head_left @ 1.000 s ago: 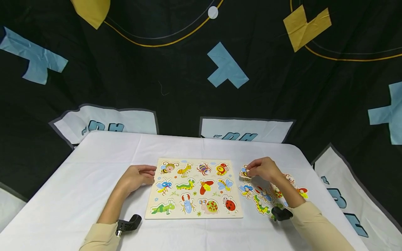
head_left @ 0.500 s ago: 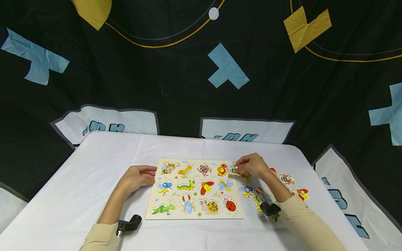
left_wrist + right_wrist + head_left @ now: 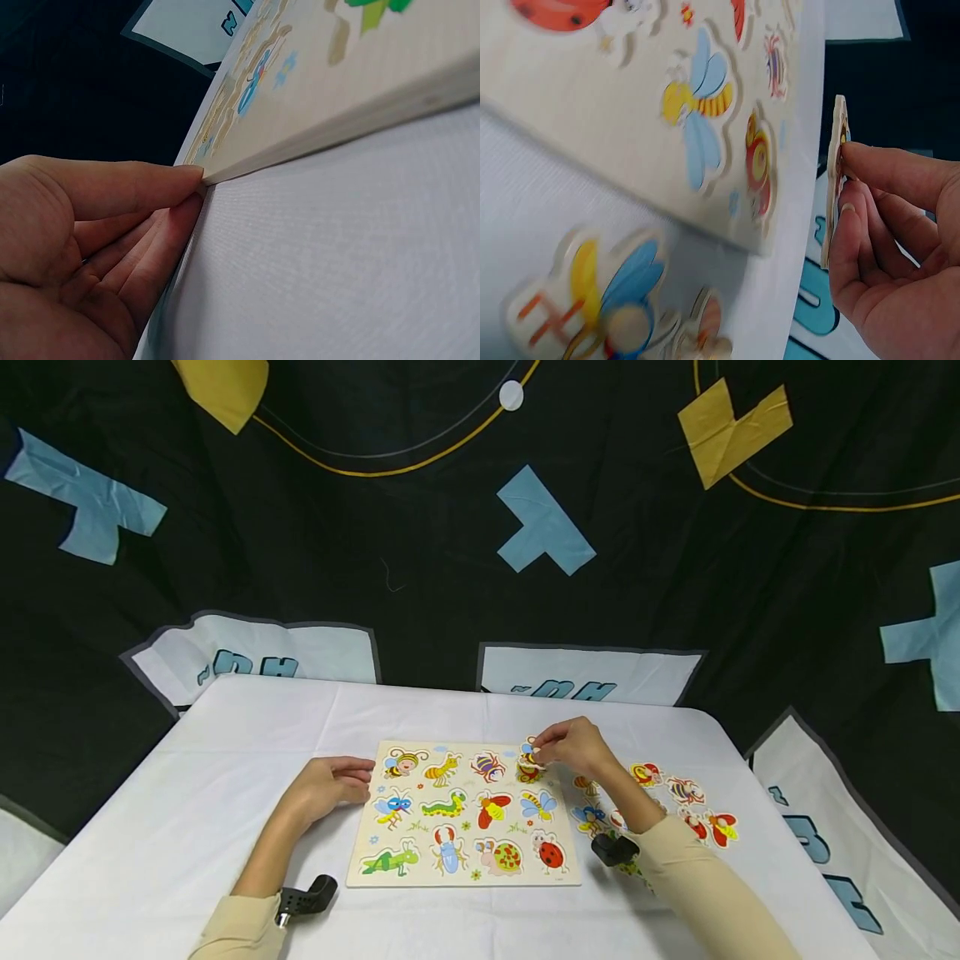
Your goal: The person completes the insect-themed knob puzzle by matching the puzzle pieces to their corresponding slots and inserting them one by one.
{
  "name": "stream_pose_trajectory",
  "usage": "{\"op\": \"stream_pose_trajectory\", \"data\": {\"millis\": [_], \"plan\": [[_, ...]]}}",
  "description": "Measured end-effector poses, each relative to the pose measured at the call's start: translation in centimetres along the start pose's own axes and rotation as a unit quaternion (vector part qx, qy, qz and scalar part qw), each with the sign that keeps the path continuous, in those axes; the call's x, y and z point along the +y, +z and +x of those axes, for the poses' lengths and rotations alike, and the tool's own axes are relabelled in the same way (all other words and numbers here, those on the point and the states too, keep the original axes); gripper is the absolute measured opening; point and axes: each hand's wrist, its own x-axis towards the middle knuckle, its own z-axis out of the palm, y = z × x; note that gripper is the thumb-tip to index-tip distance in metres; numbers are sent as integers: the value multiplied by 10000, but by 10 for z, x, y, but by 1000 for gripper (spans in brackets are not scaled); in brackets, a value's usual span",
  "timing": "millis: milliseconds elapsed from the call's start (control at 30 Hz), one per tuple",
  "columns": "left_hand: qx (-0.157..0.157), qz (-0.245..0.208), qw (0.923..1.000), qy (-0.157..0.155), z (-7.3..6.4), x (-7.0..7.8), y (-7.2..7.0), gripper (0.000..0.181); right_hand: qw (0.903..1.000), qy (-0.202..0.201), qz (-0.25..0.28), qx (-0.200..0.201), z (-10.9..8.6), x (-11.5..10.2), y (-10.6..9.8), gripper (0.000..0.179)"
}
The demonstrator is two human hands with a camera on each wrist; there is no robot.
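A wooden peg puzzle board printed with several colourful insects lies flat on the table. My left hand is at its left edge; in the left wrist view, extended fingers touch the board's corner. My right hand pinches a bee puzzle piece above the board's upper right corner, over the red-and-yellow insect picture. In the right wrist view the held piece stands nearly edge-on between thumb and fingers, so its printed face is mostly hidden.
Loose puzzle pieces lie right of the board, some hidden under the right forearm. Among them is a blue-winged mosquito piece. A white cloth covers the table; a black curtain hangs behind it.
My right hand has carried the bee piece leftward from the loose pieces to above the board's upper right corner. My left hand has stayed at the board's left edge.
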Motion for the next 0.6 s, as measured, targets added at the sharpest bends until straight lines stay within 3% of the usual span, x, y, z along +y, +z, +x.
{"op": "stream_pose_trajectory", "data": {"millis": [333,600], "plan": [[-40,-179,9998,-50,-2,0,1,56,9997,-189,-172,-31,12,-27,23,13],[-26,-141,9999,62,-2,0,-1,56,9990,-374,94,-209,21,-51,45,11]]}}
